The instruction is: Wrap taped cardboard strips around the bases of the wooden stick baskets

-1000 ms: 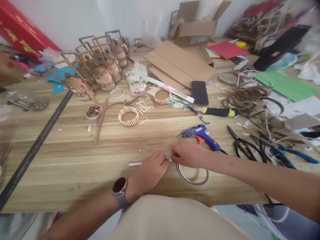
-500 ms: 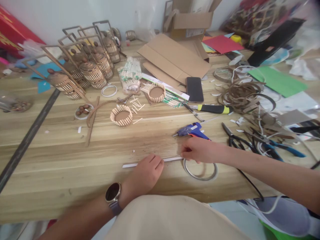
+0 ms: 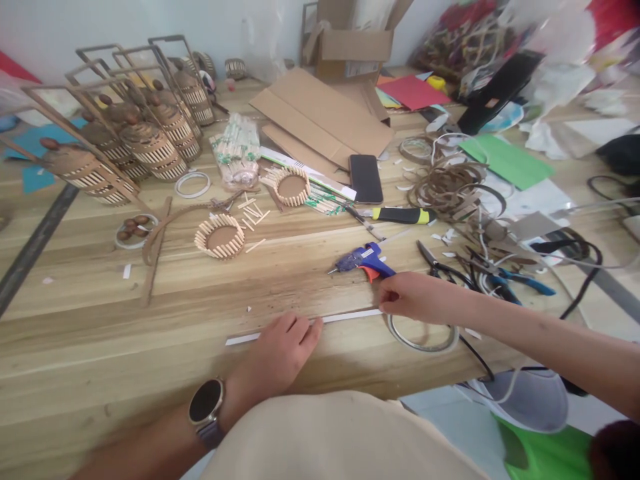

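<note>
Currently, a thin, flat white strip (image 3: 353,315) is lying along the pale wooden table (image 3: 150,360); the left hand (image 3: 280,350), loosely half-open, is resting across its middle, while the right hand (image 3: 413,297), fingers closed, is pinching its right end beside a round grey-white ring (image 3: 425,349).

Bare tabletop (image 3: 125,360) lies open left of the left hand (image 3: 280,353), but the glue gun (image 3: 356,260) and tape roll (image 3: 424,347) crowd the right hand (image 3: 413,297)
</note>
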Available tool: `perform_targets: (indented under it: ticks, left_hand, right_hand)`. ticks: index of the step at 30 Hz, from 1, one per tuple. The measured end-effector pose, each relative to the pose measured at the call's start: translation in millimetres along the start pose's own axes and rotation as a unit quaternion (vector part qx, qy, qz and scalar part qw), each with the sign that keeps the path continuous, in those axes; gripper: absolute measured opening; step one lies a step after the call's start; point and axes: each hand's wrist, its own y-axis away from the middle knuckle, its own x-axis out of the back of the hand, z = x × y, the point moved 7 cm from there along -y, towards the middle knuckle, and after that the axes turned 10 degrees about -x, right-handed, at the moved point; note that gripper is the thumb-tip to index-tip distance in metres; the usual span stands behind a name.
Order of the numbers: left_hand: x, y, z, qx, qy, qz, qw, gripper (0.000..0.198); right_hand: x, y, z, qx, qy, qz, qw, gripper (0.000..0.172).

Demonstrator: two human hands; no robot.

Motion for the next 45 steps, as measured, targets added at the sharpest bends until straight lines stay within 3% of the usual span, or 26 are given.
perform_targets:
  ticks: [5,11,20,28,32,34,37,39,45]
  left_hand:
    - [-4.7,-0.8,0.4,-0.003,-0.011,-0.019,1.000,0.046]
    - [-5.2,-0.4,1.6,-0.015,-0.019,-0.002,1.000,0.047]
    - [-2.3,-1.3,1.0,-0.013,-0.017,0.005,1.000,0.048]
    - [-2.6,-1.8,2.0,-0.009,-0.016,0.007,1.000,0.043]
    - [9.7,-3.9,-6.8,0.003,0.011,0.032,0.999,0.032]
    - [24.8,-6.6,-16.7,0.037,0.021,0.064,0.997,0.022]
    - [52.5,-15.0,-27.5,0.095,0.034,0.121,0.988,0.023]
    - [66.2,-25.4,-24.4,0.089,0.069,0.147,0.983,0.021]
    - [70.8,-44.8,-8.6,0.077,0.094,0.155,0.980,0.024]
  right_hand:
    - [-0.7,5.2,0.9,-0.032,0.040,0.011,0.999,0.018]
    - [-1.0,9.0,-4.9,-0.061,0.091,0.026,0.994,0.020]
    - [-6.6,5.3,-5.4,-0.061,0.146,0.040,0.987,0.022]
    - [-8.1,7.4,-11.7,-0.074,0.168,0.057,0.981,0.024]
    - [-1.3,14.7,-15.7,-0.063,0.150,0.063,0.985,0.020]
    - [4.7,23.6,-21.9,-0.047,0.129,0.077,0.988,0.020]
    - [13.2,41.9,-39.1,0.015,0.078,0.127,0.989,0.020]
    - [16.2,55.5,-52.5,0.076,0.039,0.178,0.980,0.020]
    - [14.0,86.2,-72.1,0.214,-0.054,0.326,0.919,0.022]
